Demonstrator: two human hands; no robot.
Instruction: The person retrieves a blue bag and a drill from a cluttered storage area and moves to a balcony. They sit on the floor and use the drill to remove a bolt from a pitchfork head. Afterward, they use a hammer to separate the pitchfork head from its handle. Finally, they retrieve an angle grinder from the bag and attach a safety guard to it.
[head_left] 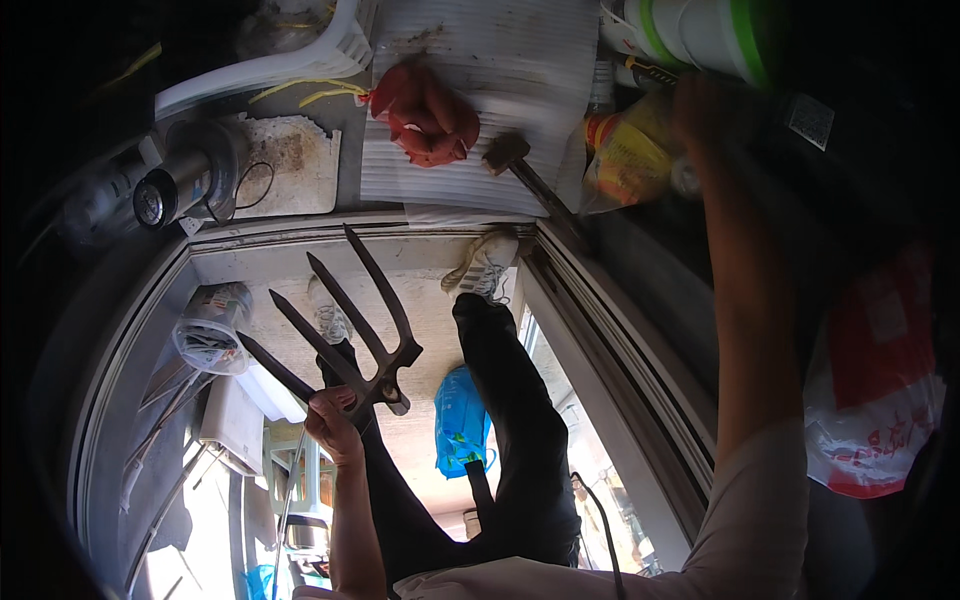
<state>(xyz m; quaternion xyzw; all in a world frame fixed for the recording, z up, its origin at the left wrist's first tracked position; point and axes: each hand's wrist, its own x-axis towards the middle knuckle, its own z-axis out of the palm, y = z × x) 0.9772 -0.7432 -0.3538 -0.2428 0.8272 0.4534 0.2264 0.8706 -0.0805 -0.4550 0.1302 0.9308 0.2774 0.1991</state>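
Head view: one four-tined fork head (pixel 380 385), dark metal, no handle seen in its socket, raised left of centre above the legs, tines pointing up and away. One yellow-and-black tool (pixel 650 70), upper right, partly obscured beside the right hand (pixel 697 105), which lies in shadow. One white-and-green bucket (pixel 705 38), cut by the upper edge. One wooden-handled hammer (pixel 508 155), its handle end lost in darkness. Far left and right margins black. Left hand (pixel 332 428): closed around one end of the fork head's crossbar, near the outermost tine. Right hand: fingers too dim to read; whether it grips the yellow-and-black tool cannot be told. Marked items: a square code label (pixel 810 120) at right; a red-and-white bag (pixel 872 400) with printed characters; a yellow packet (pixel 635 160), its print blurred.
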